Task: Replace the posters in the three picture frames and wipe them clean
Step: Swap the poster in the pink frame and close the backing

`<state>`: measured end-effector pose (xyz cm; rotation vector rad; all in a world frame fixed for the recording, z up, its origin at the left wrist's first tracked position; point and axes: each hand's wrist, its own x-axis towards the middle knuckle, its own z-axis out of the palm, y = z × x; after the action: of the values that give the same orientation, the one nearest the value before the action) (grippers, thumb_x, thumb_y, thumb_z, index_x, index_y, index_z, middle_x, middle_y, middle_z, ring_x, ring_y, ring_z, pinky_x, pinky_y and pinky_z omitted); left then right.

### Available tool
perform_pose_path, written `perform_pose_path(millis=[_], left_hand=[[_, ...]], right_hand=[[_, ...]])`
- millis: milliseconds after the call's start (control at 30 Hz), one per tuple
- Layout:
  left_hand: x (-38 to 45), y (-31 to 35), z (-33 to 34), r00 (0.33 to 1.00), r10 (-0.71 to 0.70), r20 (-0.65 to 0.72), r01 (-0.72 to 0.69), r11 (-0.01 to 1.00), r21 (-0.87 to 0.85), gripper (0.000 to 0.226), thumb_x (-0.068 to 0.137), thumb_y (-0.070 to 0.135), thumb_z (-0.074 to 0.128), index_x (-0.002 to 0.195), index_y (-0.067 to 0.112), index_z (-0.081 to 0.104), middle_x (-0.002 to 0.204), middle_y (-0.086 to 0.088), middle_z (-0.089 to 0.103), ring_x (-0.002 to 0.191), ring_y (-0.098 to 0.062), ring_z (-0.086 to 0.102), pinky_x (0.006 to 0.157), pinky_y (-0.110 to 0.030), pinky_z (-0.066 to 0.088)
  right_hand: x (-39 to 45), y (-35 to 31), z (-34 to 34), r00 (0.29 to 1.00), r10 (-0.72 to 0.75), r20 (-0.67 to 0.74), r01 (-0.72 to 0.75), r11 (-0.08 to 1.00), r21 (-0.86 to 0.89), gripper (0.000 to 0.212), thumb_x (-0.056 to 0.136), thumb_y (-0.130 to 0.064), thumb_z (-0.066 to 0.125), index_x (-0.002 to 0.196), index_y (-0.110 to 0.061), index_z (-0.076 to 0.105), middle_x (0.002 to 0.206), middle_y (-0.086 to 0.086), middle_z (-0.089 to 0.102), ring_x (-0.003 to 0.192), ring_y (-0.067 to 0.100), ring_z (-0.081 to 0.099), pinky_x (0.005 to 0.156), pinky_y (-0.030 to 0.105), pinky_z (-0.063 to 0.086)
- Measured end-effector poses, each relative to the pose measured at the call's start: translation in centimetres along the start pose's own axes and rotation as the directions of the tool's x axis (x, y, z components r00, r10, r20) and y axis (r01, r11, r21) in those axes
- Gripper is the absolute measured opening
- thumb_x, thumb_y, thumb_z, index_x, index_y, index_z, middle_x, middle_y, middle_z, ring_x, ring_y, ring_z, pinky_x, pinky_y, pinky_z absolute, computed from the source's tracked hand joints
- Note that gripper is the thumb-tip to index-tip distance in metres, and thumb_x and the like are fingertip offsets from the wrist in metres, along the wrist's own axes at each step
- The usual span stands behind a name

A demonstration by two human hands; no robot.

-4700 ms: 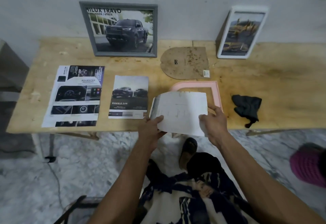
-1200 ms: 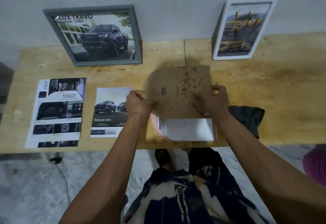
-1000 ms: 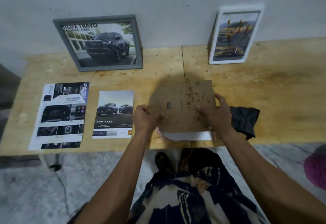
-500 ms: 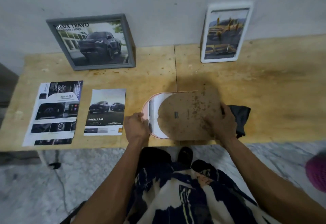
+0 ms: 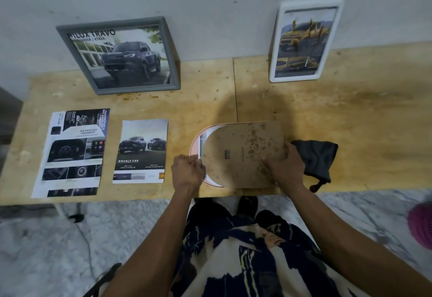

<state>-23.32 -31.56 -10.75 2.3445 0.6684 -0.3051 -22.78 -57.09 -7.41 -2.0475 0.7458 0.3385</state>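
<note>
A pink arched frame [image 5: 194, 143] lies face down near the table's front edge, with a poster's white back [image 5: 203, 140] showing inside it. On top lies the stained brown backing board [image 5: 240, 149], shifted a little right of the frame's curved end. My left hand [image 5: 187, 173] is curled at the frame's lower left rim beside the board's edge. My right hand [image 5: 281, 164] grips the board's right edge. A grey frame [image 5: 121, 55] with a truck poster and a white frame [image 5: 304, 39] lean on the wall.
Two loose posters lie on the wooden table [image 5: 350, 114]: a large one [image 5: 74, 152] at the left and a "Double Cab" one [image 5: 141, 150] beside it. A dark cloth [image 5: 315, 159] sits just right of my right hand. A pink object [image 5: 420, 226] is on the floor.
The poster was laid face down in the pink frame. Both hands then brought the backing board over it and lowered it flat; in the last half second little has moved.
</note>
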Motion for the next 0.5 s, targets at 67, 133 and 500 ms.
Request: perform_pose_path(millis=[67, 133, 500], left_hand=[[0.0, 0.1, 0.2, 1.0, -0.004, 0.011, 0.004, 1.0, -0.005, 0.027, 0.092, 0.023, 0.063, 0.107, 0.005, 0.077, 0.114, -0.015, 0.069, 0.096, -0.028, 0.068, 0.084, -0.022, 0.048], [-0.1, 0.4, 0.1, 1.0, -0.028, 0.011, 0.028, 0.999, -0.023, 0.031, 0.093, 0.023, 0.063, 0.112, 0.002, 0.073, 0.116, -0.013, 0.068, 0.098, -0.026, 0.067, 0.083, -0.015, 0.043], [-1.0, 1.6, -1.2, 0.998, -0.002, -0.063, 0.001, 1.0, -0.011, 0.021, 0.091, 0.012, 0.061, 0.111, 0.013, 0.067, 0.098, -0.006, 0.071, 0.083, -0.023, 0.061, 0.069, -0.025, 0.038]], right_hand=[[-0.2, -0.3, 0.8, 1.0, -0.02, -0.023, 0.02, 1.0, -0.01, 0.063, 0.08, -0.02, 0.074, 0.136, -0.014, 0.046, 0.113, 0.0, 0.054, 0.101, 0.019, 0.053, 0.08, 0.031, 0.043], [-0.1, -0.5, 1.5, 0.998, -0.025, -0.051, 0.023, 0.999, -0.039, 0.052, 0.077, -0.018, 0.072, 0.125, -0.016, 0.052, 0.102, -0.005, 0.052, 0.09, 0.018, 0.053, 0.072, 0.029, 0.042], [-0.1, -1.9, 3.4, 0.996, 0.091, -0.009, -0.091, 0.969, -0.231, 0.068, 0.077, -0.041, 0.066, 0.138, -0.021, 0.045, 0.132, 0.009, 0.042, 0.121, 0.032, 0.044, 0.092, 0.046, 0.049]])
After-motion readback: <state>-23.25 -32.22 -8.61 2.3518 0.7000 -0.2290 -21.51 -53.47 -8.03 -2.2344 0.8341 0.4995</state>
